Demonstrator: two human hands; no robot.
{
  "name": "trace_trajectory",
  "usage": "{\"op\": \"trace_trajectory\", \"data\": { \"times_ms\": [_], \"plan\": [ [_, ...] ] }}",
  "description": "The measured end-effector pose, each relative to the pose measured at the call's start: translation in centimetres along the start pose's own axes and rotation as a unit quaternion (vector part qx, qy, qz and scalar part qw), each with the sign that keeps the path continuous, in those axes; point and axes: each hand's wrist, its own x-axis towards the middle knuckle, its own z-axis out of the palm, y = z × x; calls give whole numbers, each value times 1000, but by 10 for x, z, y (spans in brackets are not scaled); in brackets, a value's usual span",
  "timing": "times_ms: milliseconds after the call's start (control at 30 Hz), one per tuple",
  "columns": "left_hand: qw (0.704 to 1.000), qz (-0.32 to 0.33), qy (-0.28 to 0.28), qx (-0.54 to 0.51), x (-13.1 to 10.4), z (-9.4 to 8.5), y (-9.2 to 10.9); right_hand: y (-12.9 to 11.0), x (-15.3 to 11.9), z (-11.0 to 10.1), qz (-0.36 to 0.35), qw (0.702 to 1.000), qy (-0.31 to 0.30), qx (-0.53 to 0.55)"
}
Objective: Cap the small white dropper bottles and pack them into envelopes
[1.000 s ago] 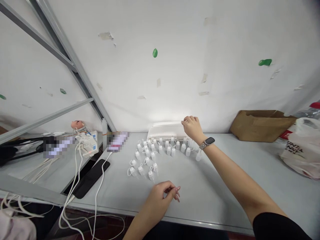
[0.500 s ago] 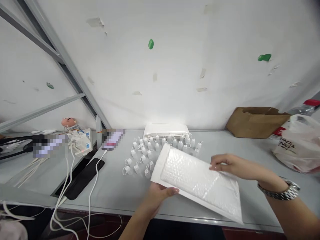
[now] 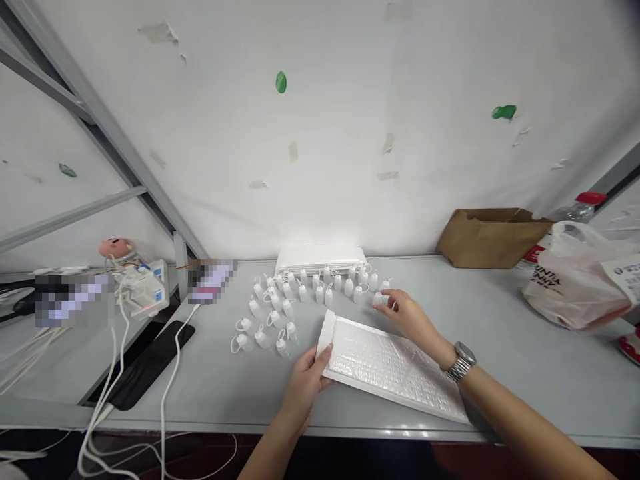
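My left hand [image 3: 309,380] grips the left end of a white bubble mailer [image 3: 390,363], thumb on top and fingers beneath. The mailer lies slanted over the front of the table, its right end partly under my right forearm. Beyond it, my right hand [image 3: 407,312] pinches a small white squeeze bottle [image 3: 378,299] between thumb and fingers at the right end of the group. Several like bottles [image 3: 303,293] with looped cap straps stand spread on the table, some at the left [image 3: 261,339]. A stack of white mailers [image 3: 320,257] lies behind them against the wall.
On the right are a brown paper bag [image 3: 490,240], a white plastic bag [image 3: 570,287] and a red-capped bottle [image 3: 583,208]. A black power bank or phone [image 3: 150,367], white cables [image 3: 173,373] and a power strip [image 3: 150,293] occupy the left, beside a metal frame post [image 3: 181,267].
My right hand has left the mailer and moved left and away to a bottle. The mailer has been lowered toward the table, with my left hand now holding its left end.
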Motion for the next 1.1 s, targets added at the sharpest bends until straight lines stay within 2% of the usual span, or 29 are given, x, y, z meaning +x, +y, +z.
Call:
{"op": "trace_trajectory", "data": {
  "times_ms": [133, 233, 300, 367, 467, 633, 767, 900, 1000, 1100],
  "plan": [
    [999, -10, 16, -43, -2, -2, 7, -13, 3, 9, -42, 999, 2, 20],
    [996, -25, 30, -82, -2, -1, 10, -35, 5, 8, -86, 995, -12, 46],
    [994, -29, 17, -102, -3, 0, 10, -53, 4, 9, -127, 986, -51, 97],
    [993, -28, -14, -118, -2, 1, 10, -69, 2, 14, -171, 962, -119, 174],
    [990, -19, -36, -135, -1, -1, 8, -81, -4, 27, -203, 941, -180, 200],
    [989, -13, -27, -145, 0, -6, 5, -77, -11, 42, -207, 943, -196, 173],
    [991, -8, -28, -131, -2, -2, 7, -73, -12, 42, -222, 940, -212, 146],
    [993, -10, -2, -114, -4, 5, 10, -75, -11, 39, -238, 941, -210, 116],
    [993, -8, 8, -115, -4, 7, 9, -76, -10, 35, -276, 936, -206, 77],
    [992, -4, 19, -124, -3, 7, 7, -77, -9, 30, -338, 917, -209, 35]
  ]
}}
